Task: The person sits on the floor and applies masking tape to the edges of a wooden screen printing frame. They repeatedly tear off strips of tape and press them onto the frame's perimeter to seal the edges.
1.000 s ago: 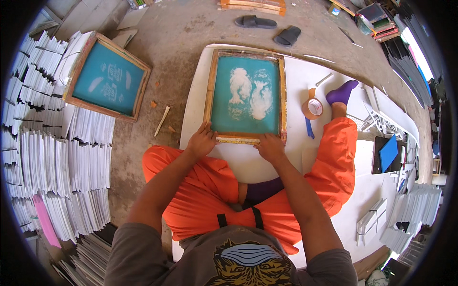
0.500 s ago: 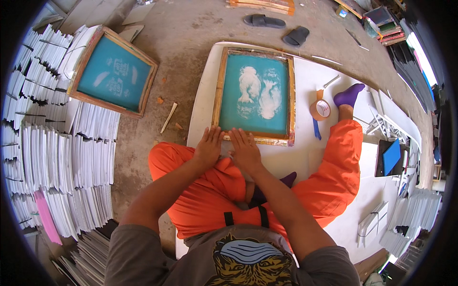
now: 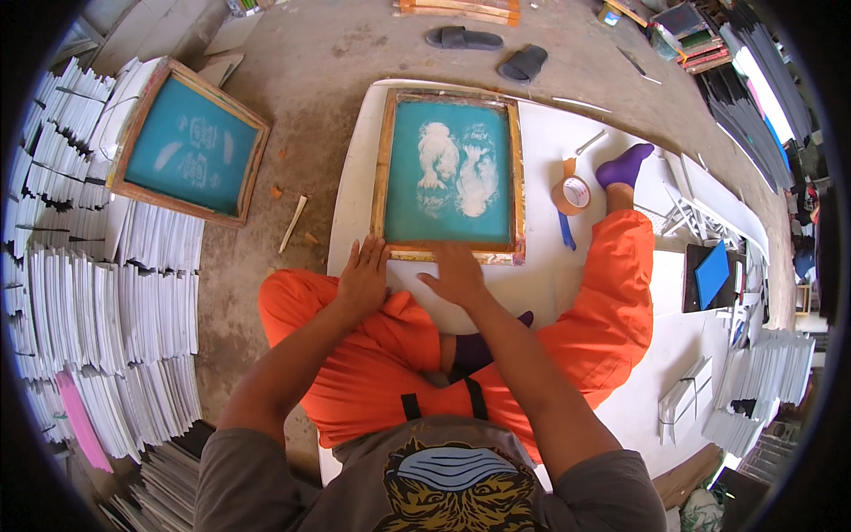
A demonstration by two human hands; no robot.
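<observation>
My left hand (image 3: 363, 277) and right hand (image 3: 456, 275) lay flat, fingers spread and holding nothing, on the white board (image 3: 550, 151) beside the near wooden edge of the teal screen frame (image 3: 449, 173)

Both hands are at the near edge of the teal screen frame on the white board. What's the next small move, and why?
Probably grip the near rail of the wooden screen frame and lift it. The left hand and right hand lie flat and open at that rail, on the white board, holding nothing, and no squeegee is at hand.
</observation>
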